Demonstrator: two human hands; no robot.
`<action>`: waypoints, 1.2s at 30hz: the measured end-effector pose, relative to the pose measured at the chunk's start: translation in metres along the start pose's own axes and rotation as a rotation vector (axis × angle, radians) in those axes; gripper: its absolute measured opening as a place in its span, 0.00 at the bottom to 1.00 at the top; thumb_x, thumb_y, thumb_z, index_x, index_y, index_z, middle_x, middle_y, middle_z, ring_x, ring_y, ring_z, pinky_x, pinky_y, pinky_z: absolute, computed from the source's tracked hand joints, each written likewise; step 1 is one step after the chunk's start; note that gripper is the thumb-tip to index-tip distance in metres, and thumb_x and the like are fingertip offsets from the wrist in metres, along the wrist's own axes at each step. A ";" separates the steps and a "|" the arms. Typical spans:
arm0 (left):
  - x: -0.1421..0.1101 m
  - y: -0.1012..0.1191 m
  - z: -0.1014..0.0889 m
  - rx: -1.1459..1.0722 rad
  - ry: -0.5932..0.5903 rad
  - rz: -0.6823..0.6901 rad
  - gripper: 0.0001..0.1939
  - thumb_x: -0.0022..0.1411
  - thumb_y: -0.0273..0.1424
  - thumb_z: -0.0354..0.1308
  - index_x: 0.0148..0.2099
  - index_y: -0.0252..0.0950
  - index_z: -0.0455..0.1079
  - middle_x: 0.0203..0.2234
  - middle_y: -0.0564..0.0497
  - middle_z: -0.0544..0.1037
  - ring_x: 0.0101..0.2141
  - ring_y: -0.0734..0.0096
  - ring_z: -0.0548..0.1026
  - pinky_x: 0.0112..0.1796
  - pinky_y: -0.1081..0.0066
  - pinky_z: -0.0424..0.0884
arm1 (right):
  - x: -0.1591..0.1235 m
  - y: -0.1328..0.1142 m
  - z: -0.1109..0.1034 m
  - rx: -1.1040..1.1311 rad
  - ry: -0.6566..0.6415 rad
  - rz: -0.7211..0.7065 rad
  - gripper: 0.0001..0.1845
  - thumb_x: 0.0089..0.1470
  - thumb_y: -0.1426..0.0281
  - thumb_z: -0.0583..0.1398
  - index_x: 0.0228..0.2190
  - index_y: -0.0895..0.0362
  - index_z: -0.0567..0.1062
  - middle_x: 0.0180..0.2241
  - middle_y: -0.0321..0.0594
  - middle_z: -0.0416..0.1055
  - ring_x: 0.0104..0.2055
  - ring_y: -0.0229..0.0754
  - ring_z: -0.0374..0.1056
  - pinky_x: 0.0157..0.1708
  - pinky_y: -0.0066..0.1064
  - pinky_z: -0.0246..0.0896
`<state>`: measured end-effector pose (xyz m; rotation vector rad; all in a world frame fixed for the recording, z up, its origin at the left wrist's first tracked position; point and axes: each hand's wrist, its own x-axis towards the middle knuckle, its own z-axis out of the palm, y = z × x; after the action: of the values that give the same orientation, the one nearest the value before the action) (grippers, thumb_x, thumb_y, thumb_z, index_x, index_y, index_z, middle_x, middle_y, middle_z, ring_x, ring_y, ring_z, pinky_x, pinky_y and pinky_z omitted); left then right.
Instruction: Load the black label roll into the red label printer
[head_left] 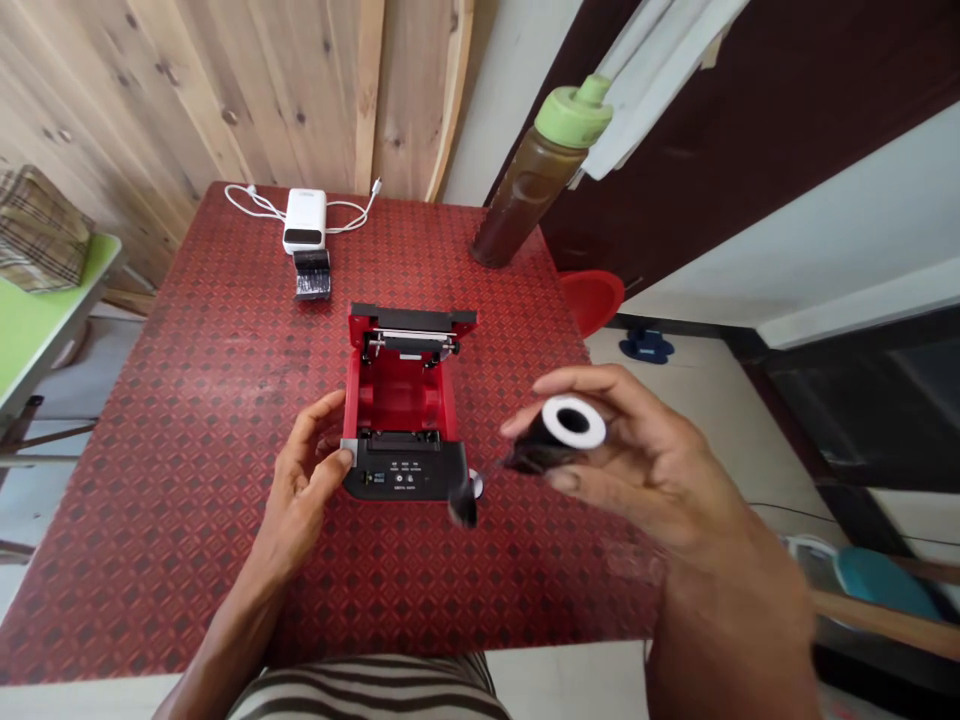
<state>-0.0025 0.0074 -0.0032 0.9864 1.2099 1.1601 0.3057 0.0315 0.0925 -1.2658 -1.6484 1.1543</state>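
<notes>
Since the roll (pixel 552 428) is pinched in the right hand (pixel 660 455) above the table (pixel 187 560), a loose grip could drop it, and what looks like a dark flap (pixel 526 457) might snag. Left hand (pixel 300 490) is clamped on the printer's (pixel 401 395) near-left corner; if that eases, a bump could skid it, lid (pixel 412 320) up. Can't tell what the blurred scrap (pixel 463 505) at the near-right corner is. Table's red, patterned; power bank (pixel 305 218) and bottle (pixel 529 185) far side, wood wall (pixel 225 80) behind, pale floor (pixel 694 410) off right.

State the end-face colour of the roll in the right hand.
Roll's end face: white, around a dark hole. Best view: head.
</notes>
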 end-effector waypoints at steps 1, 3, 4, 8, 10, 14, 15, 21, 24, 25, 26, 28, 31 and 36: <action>-0.001 0.002 0.001 0.011 0.008 -0.006 0.28 0.72 0.41 0.65 0.72 0.45 0.73 0.71 0.44 0.77 0.73 0.41 0.69 0.61 0.48 0.77 | 0.002 -0.008 0.002 -0.028 -0.071 -0.013 0.22 0.60 0.64 0.74 0.54 0.46 0.79 0.44 0.38 0.86 0.43 0.48 0.84 0.40 0.39 0.81; -0.001 0.005 0.002 0.021 0.014 -0.007 0.28 0.72 0.40 0.64 0.71 0.44 0.73 0.70 0.43 0.77 0.73 0.41 0.70 0.59 0.49 0.78 | 0.013 -0.018 0.013 -0.185 -0.176 -0.064 0.15 0.62 0.68 0.71 0.50 0.47 0.81 0.42 0.36 0.85 0.39 0.45 0.82 0.39 0.37 0.79; -0.001 0.006 0.003 0.020 0.010 -0.005 0.28 0.71 0.40 0.64 0.71 0.43 0.73 0.70 0.42 0.78 0.71 0.41 0.72 0.58 0.49 0.79 | 0.021 -0.020 0.022 -0.284 -0.204 -0.103 0.13 0.63 0.70 0.70 0.49 0.48 0.81 0.42 0.35 0.85 0.39 0.43 0.81 0.41 0.37 0.78; -0.001 0.008 0.004 -0.006 -0.021 -0.001 0.27 0.72 0.40 0.64 0.70 0.42 0.72 0.67 0.42 0.80 0.65 0.45 0.79 0.57 0.51 0.79 | 0.049 -0.014 0.063 -0.589 -0.164 -0.223 0.13 0.64 0.77 0.67 0.48 0.53 0.82 0.47 0.39 0.85 0.49 0.48 0.80 0.54 0.45 0.77; 0.000 0.009 0.004 -0.015 -0.036 0.006 0.27 0.72 0.40 0.64 0.69 0.41 0.72 0.67 0.42 0.80 0.65 0.46 0.79 0.59 0.51 0.78 | 0.056 -0.011 0.081 -0.736 -0.131 -0.211 0.11 0.66 0.79 0.65 0.47 0.56 0.83 0.49 0.46 0.85 0.54 0.54 0.79 0.57 0.50 0.75; -0.001 0.009 0.005 0.008 -0.029 0.004 0.26 0.72 0.39 0.63 0.69 0.42 0.72 0.68 0.43 0.79 0.66 0.47 0.77 0.65 0.50 0.73 | 0.063 -0.012 0.101 -0.969 -0.161 -0.109 0.11 0.67 0.80 0.63 0.47 0.60 0.85 0.51 0.54 0.86 0.56 0.60 0.78 0.58 0.54 0.74; -0.001 0.009 0.005 0.017 -0.023 0.006 0.26 0.73 0.38 0.62 0.70 0.42 0.72 0.68 0.43 0.78 0.67 0.47 0.76 0.66 0.49 0.72 | 0.065 -0.014 0.104 -1.001 -0.170 -0.083 0.11 0.67 0.80 0.63 0.46 0.59 0.86 0.52 0.54 0.86 0.55 0.60 0.79 0.58 0.54 0.74; -0.002 0.007 0.004 0.010 -0.027 -0.012 0.28 0.72 0.37 0.63 0.71 0.43 0.71 0.69 0.42 0.77 0.69 0.45 0.73 0.70 0.45 0.65 | 0.075 -0.015 0.109 -1.107 -0.160 -0.026 0.11 0.69 0.78 0.64 0.46 0.57 0.87 0.50 0.52 0.88 0.52 0.58 0.82 0.56 0.50 0.74; -0.003 0.007 0.003 -0.001 -0.030 -0.018 0.28 0.72 0.38 0.63 0.71 0.43 0.71 0.69 0.42 0.77 0.69 0.45 0.73 0.69 0.45 0.66 | 0.077 -0.011 0.112 -1.136 -0.190 0.008 0.12 0.70 0.79 0.63 0.46 0.57 0.87 0.48 0.50 0.88 0.53 0.56 0.82 0.55 0.46 0.75; -0.003 0.008 0.003 -0.003 -0.033 -0.022 0.28 0.73 0.38 0.63 0.71 0.43 0.71 0.69 0.42 0.76 0.68 0.45 0.74 0.68 0.46 0.67 | 0.078 -0.010 0.113 -1.142 -0.208 0.017 0.12 0.70 0.79 0.63 0.46 0.57 0.87 0.48 0.50 0.88 0.54 0.56 0.82 0.56 0.46 0.75; -0.003 0.008 0.003 -0.003 -0.035 -0.026 0.28 0.73 0.38 0.63 0.71 0.43 0.71 0.68 0.42 0.76 0.67 0.46 0.74 0.67 0.46 0.68 | 0.079 -0.010 0.114 -1.146 -0.227 0.025 0.12 0.70 0.79 0.63 0.46 0.56 0.87 0.48 0.50 0.88 0.55 0.56 0.82 0.57 0.46 0.75; -0.003 0.009 0.004 -0.006 -0.036 -0.034 0.28 0.73 0.39 0.63 0.72 0.43 0.70 0.68 0.43 0.76 0.65 0.46 0.76 0.65 0.47 0.70 | 0.082 -0.010 0.116 -1.160 -0.258 0.052 0.14 0.70 0.79 0.63 0.48 0.55 0.87 0.50 0.49 0.88 0.56 0.57 0.82 0.56 0.46 0.75; -0.004 0.009 0.004 -0.002 -0.030 -0.041 0.28 0.73 0.40 0.63 0.72 0.43 0.70 0.68 0.43 0.77 0.66 0.45 0.75 0.66 0.46 0.69 | 0.088 -0.014 0.116 -1.206 -0.298 0.129 0.15 0.72 0.76 0.61 0.51 0.51 0.86 0.51 0.49 0.87 0.53 0.57 0.83 0.49 0.44 0.77; -0.004 0.009 0.004 0.008 -0.042 -0.048 0.28 0.74 0.40 0.63 0.72 0.44 0.70 0.69 0.43 0.77 0.68 0.44 0.73 0.69 0.43 0.65 | 0.091 -0.019 0.117 -1.251 -0.335 0.162 0.18 0.74 0.76 0.58 0.53 0.53 0.85 0.52 0.52 0.87 0.52 0.59 0.85 0.46 0.45 0.78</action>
<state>-0.0001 0.0051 0.0066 0.9779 1.1997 1.0922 0.1706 0.0935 0.0763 -2.0099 -2.7173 0.3027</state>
